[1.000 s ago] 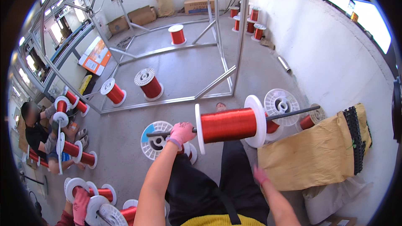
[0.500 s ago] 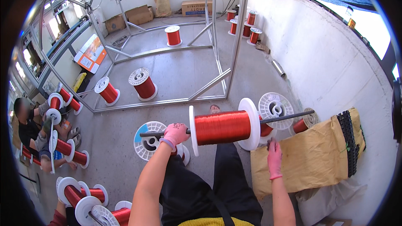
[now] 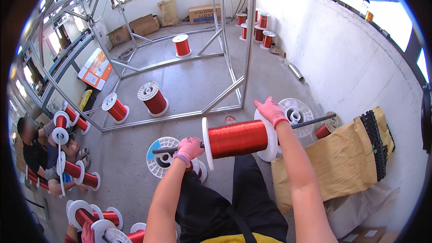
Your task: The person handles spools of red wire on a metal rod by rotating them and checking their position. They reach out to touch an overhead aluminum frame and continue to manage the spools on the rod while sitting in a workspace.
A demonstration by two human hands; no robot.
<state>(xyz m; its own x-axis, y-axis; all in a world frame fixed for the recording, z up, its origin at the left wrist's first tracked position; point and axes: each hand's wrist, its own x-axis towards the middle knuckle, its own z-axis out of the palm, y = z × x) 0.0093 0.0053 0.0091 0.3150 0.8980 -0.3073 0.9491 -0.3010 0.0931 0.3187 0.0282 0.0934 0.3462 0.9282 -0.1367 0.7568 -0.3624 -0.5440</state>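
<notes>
A large spool of red-orange wire (image 3: 238, 139) with white flanges is threaded on a dark rod (image 3: 310, 121) in front of me. The rod's two ends lie over white spools standing on their ends at left and right. My left hand (image 3: 191, 147), in a pink glove, is closed round the rod just outside the left flange. My right hand (image 3: 272, 111), also pink-gloved, is at the top of the right flange with fingers stretched out to the left. The standing white spool on the left (image 3: 155, 159) has a blue patch on its top.
Yellow-brown sacking (image 3: 328, 166) with a black ridged strip lies at right by the wall. A metal frame (image 3: 180, 119) stands ahead, with red spools inside it. At left a person (image 3: 36, 148) sits beside rods of spools; another gloved hand (image 3: 87, 233) touches spools at lower left.
My right hand has risen from beside the sacking to the top of the right flange. My left hand stays on the rod. Another person's pink-gloved hand has appeared at lower left.
</notes>
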